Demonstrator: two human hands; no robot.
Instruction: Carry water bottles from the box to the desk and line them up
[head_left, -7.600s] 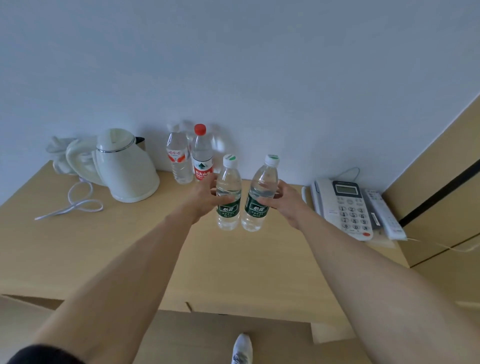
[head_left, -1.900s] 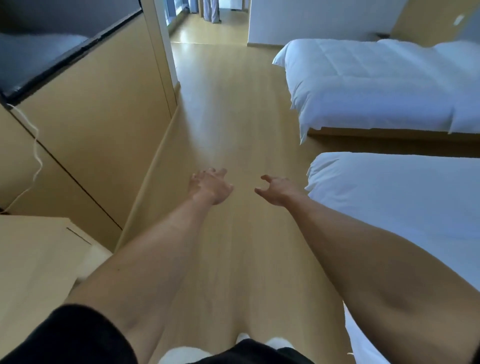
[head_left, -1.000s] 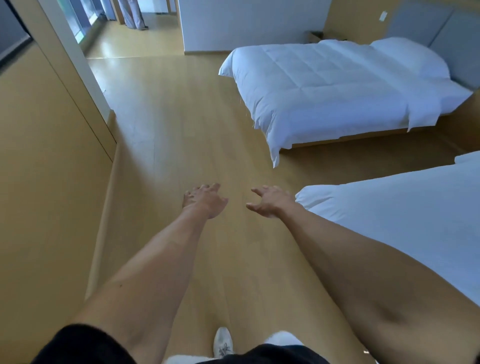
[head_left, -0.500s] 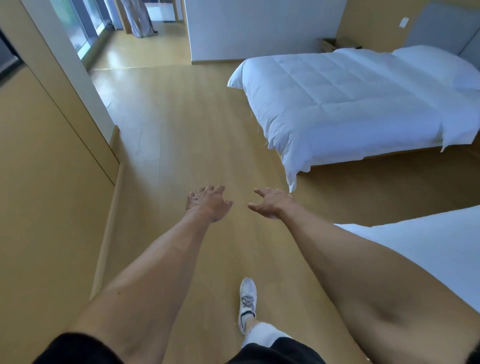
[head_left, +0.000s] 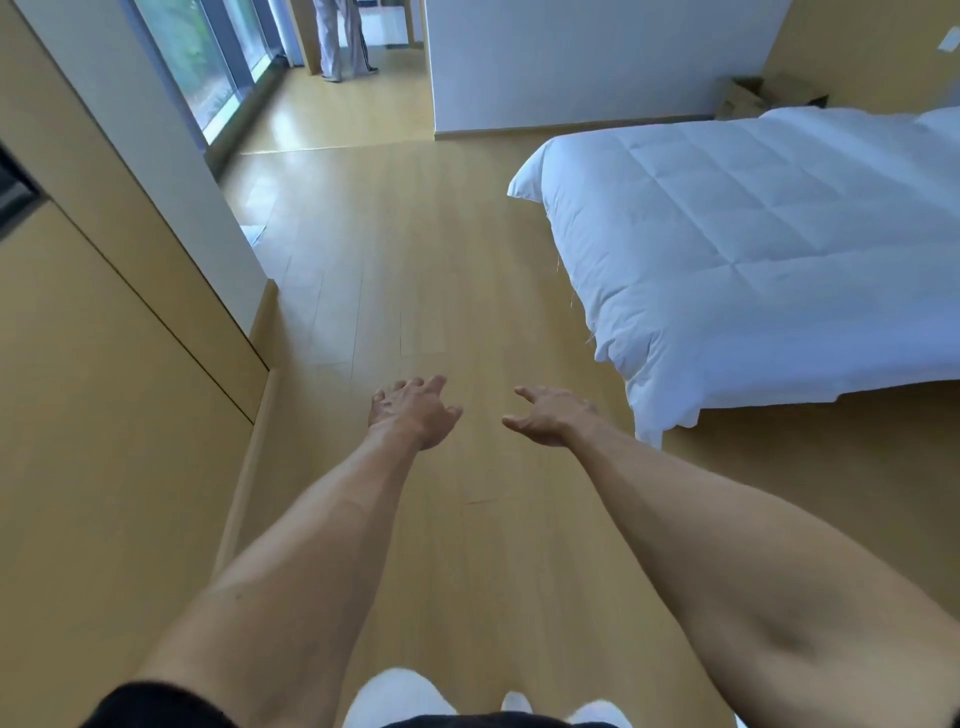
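Cardboard box (head_left: 769, 96) sits far right beyond the bed (head_left: 753, 249), well apart from both hands; left hand (head_left: 413, 410) and right hand (head_left: 550, 415) spread wide, holding nothing; right hand lies nearer; no bottles visible.

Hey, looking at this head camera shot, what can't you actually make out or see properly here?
- Cardboard box, head view: far off beyond the bed, which covers its lower part; its contents cannot be seen.
- Water bottles and desk: not in the frame at all.
- Person by the window: cut off by the top edge, only legs show.
- Feet at the bottom edge: blurred and cropped.
- Left hand and right hand: both open, holding nothing.
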